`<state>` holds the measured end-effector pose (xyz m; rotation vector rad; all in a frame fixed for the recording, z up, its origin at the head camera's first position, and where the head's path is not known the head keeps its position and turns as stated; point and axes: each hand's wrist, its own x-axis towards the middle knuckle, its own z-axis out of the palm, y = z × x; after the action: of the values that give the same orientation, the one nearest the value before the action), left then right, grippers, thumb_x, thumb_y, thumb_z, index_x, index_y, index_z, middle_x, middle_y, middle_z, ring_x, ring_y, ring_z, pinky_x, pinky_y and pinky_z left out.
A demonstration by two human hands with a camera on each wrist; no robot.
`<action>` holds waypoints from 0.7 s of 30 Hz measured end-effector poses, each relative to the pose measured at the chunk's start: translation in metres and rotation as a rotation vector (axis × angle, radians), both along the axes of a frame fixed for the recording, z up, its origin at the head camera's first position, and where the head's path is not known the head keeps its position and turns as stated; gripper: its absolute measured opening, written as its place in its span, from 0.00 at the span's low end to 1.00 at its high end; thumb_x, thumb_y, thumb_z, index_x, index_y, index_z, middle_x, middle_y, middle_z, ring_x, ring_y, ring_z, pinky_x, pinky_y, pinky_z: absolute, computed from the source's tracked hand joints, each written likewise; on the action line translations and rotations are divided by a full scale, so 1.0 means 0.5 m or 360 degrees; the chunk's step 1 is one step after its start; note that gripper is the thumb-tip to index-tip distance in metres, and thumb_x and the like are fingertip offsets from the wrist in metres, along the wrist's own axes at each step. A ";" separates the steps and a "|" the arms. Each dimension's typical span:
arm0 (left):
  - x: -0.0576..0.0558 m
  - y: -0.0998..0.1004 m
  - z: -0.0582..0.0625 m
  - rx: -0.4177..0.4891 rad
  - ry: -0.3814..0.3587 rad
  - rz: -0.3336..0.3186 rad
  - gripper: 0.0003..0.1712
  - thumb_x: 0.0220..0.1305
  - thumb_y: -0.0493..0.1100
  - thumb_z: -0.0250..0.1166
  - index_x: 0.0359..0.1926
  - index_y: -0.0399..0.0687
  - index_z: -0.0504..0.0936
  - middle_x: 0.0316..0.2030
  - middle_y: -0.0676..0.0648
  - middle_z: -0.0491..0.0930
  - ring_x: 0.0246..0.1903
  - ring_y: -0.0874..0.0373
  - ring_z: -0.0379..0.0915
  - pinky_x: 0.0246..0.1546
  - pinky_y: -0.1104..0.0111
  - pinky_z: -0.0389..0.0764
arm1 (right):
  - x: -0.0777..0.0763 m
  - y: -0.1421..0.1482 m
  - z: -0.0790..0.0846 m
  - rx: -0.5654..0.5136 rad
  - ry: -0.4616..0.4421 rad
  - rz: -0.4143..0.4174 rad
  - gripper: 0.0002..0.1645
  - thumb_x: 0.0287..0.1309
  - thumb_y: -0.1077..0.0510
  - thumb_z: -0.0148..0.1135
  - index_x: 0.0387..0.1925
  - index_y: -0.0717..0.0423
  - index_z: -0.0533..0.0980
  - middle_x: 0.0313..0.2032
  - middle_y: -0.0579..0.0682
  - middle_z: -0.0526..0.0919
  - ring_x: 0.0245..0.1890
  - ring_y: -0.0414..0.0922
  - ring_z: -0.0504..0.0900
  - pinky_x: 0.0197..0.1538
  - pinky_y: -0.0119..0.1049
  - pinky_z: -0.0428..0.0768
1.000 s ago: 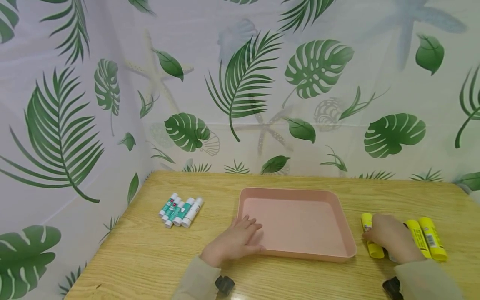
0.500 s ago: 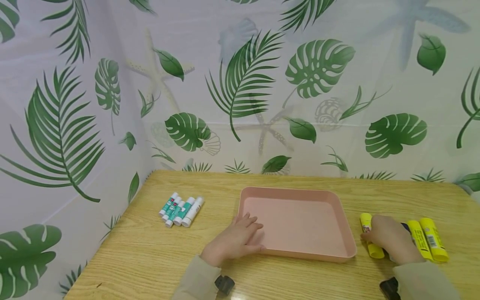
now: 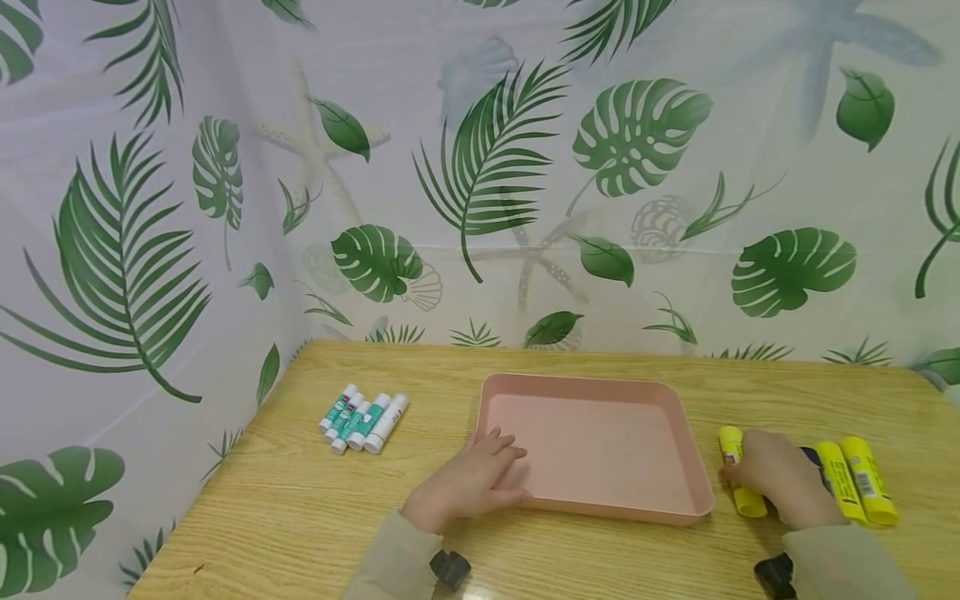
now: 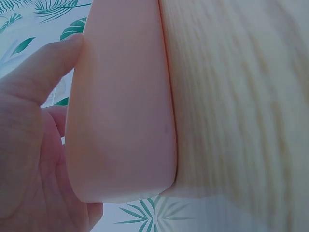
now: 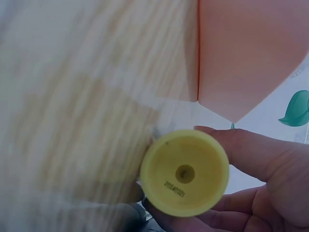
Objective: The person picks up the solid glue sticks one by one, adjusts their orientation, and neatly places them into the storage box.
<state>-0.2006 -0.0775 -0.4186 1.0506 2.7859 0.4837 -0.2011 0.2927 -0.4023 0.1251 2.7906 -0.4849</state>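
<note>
In the head view my left hand (image 3: pixel 480 475) rests on the front left corner of a pink tray (image 3: pixel 600 442), fingers spread over the rim. The left wrist view shows the thumb (image 4: pixel 60 55) touching the tray's rim. To the right of the tray, my right hand (image 3: pixel 783 479) grips a yellow glue stick (image 3: pixel 749 502) lying on the table. The right wrist view has the glue stick's round base (image 5: pixel 166 162) between thumb and curled fingers. A dark blue item (image 3: pixel 812 456) lies mostly hidden behind the right hand. Beside it are two more yellow glue sticks, one (image 3: pixel 838 479) nearer and one (image 3: pixel 870 479) farther right.
Several green-and-white glue sticks (image 3: pixel 363 422) lie side by side on the wooden table (image 3: pixel 300 517), left of the tray. A leaf-printed cloth (image 3: pixel 525 192) hangs behind the table and along its left side.
My right hand has shifted very slightly left, and a little more of the dark blue item shows behind it. The left hand and the tray keep their places.
</note>
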 end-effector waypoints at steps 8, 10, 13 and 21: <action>-0.002 0.000 -0.003 -0.0006 0.0012 -0.0001 0.32 0.60 0.60 0.52 0.59 0.46 0.67 0.61 0.43 0.60 0.63 0.49 0.45 0.60 0.52 0.46 | -0.002 0.001 -0.004 0.0013 0.0010 0.0015 0.17 0.47 0.54 0.63 0.22 0.64 0.68 0.18 0.51 0.69 0.17 0.44 0.69 0.21 0.34 0.69; -0.002 -0.001 -0.004 -0.0004 0.0012 -0.0001 0.32 0.60 0.60 0.52 0.59 0.46 0.67 0.61 0.43 0.60 0.63 0.49 0.45 0.60 0.52 0.46 | 0.000 0.001 -0.005 0.0009 0.0022 0.0022 0.17 0.47 0.54 0.63 0.22 0.63 0.67 0.18 0.51 0.69 0.17 0.44 0.68 0.21 0.33 0.69; -0.003 -0.001 -0.004 0.0002 0.0008 -0.0004 0.32 0.59 0.60 0.52 0.58 0.46 0.67 0.61 0.43 0.60 0.64 0.49 0.45 0.60 0.52 0.46 | 0.003 0.000 -0.004 -0.0003 0.0028 0.0026 0.15 0.47 0.56 0.61 0.20 0.62 0.66 0.17 0.51 0.68 0.16 0.44 0.67 0.19 0.33 0.67; -0.001 0.000 -0.001 0.0008 -0.0001 -0.0004 0.32 0.60 0.59 0.53 0.59 0.45 0.67 0.61 0.43 0.60 0.63 0.49 0.46 0.60 0.51 0.46 | 0.006 -0.003 0.000 -0.0021 0.0024 0.0049 0.13 0.47 0.58 0.59 0.19 0.60 0.66 0.16 0.51 0.67 0.16 0.44 0.66 0.19 0.33 0.66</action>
<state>-0.2013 -0.0775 -0.4192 1.0547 2.7841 0.4911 -0.1981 0.2914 -0.4024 0.0761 2.7989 -0.4990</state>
